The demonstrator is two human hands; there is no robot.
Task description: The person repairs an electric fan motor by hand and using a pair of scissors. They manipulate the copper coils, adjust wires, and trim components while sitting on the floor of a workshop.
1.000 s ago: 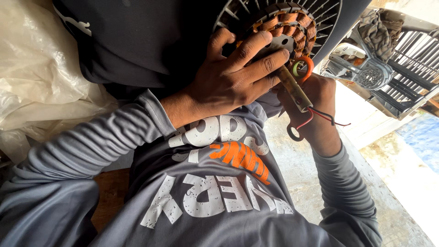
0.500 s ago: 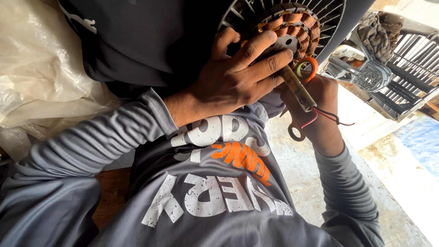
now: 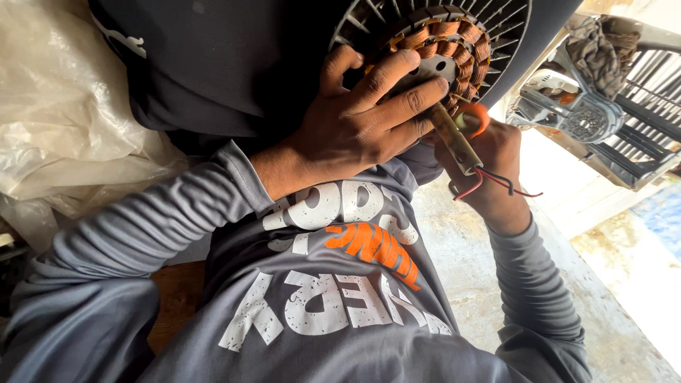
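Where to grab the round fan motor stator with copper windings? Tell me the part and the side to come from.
Take the round motor stator with copper windings by its brass-coloured metal shaft, coming from the wire end nearest the chest. The shaft juts clear of the coils as a straight rod, so a grip there spares the windings. The left hand lies across the stator face; the right hand is behind the shaft, by the red and black wires.

Packaging: one clear plastic bag (image 3: 64, 128), crumpled, cream-white and translucent, lay at far left beside the grey sleeve, filling the upper left corner down to mid-frame. Labels: none on any object; only printed lettering on the grey shirt (image 3: 333, 284), white block shapes with one orange band, across the chest at lower centre. Signs and screens: none seen
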